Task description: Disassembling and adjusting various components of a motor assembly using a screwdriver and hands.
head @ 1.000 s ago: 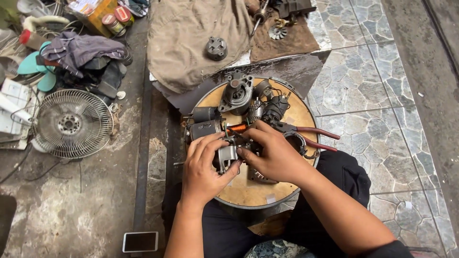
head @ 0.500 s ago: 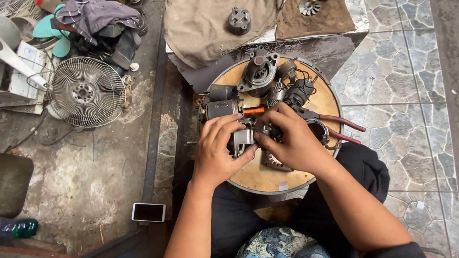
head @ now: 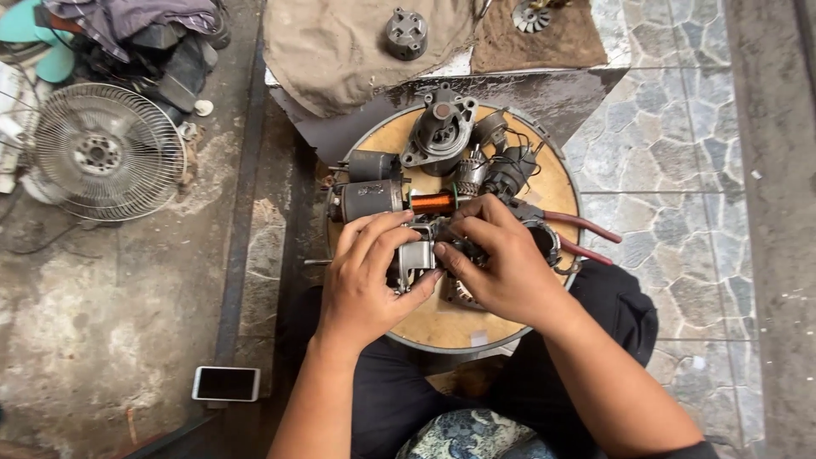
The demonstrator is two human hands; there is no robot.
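**Both hands on the grey bracket, mid-disc**

We take the round wooden disc [head: 442, 327] as our landmark. At its middle sits a small grey metal bracket [head: 418, 255], and both hands meet on it. Our left hand [head: 370, 276] comes in from the near-left side of the disc, fingers curled over the bracket's top and thumb under its near edge, so it is closed on the part. Our right hand [head: 501, 259] comes from the near-right side, fingers bent and pinching at the bracket's right side, where dark metal bits sit; what exactly the fingertips hold there we cannot tell, it is hidden under them.

The key relation: the bracket lies between the two hands, touching both, just right of the left palm and just left of the right fingertips. Neither hand is clearly nearer. Its long axis we cannot tell, it is too covered.

Just beyond the hands, toward the disc's far side, a motor rotor [head: 387, 198] lies crosswise, left to right, with its copper coil [head: 432, 202] at its right end. Farther back stands a grey housing [head: 439, 129]. Red-handled pliers [head: 582, 236] poke off the disc's right edge. Off the disc to the far left lies a fan grille [head: 104, 153] on the floor; near left, a phone [head: 226, 383].
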